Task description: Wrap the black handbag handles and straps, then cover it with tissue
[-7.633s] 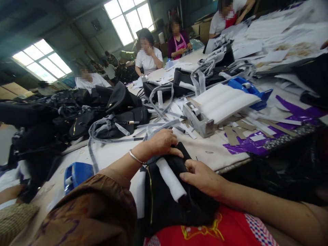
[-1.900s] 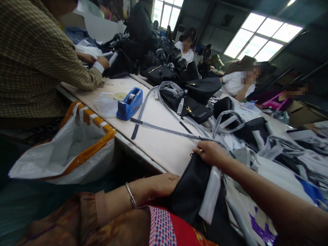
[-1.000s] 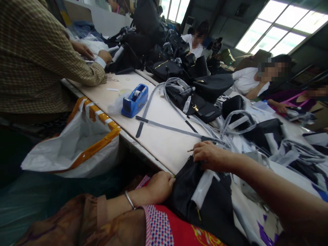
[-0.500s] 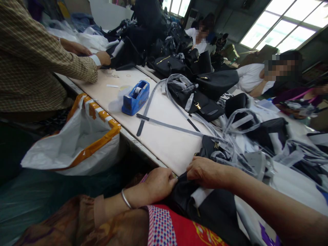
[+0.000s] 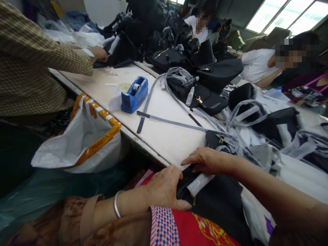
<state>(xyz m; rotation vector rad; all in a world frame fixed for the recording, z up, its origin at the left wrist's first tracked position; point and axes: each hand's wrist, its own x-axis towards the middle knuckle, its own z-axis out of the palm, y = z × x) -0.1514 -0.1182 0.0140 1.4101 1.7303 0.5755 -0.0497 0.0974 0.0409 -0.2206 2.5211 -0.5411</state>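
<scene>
A black bag (image 5: 220, 201) lies at the table's near edge against the red apron (image 5: 189, 225). My left hand (image 5: 166, 188), with a silver bangle at the wrist, rests on the bag's left end, thumb and fingers apart. My right hand (image 5: 205, 160) is over the bag's upper edge, its index finger stretched toward the left and the other fingers curled below. Just under it a white wrapped piece (image 5: 200, 183) sticks out on the bag. Plastic-wrapped straps (image 5: 174, 124) with black ends lie on the table beyond.
A blue tape dispenser (image 5: 134, 95) stands on the table (image 5: 164, 143). Left of the table hangs an open white sack (image 5: 77, 147) with orange tape. Black bags (image 5: 217, 73) are piled behind. A person in a checked sleeve (image 5: 51, 51) works at the left; others sit across.
Both hands have loosened from their closed grips on the bag, and their fingers have spread. The white piece on the bag has tilted. The view has shifted slightly.
</scene>
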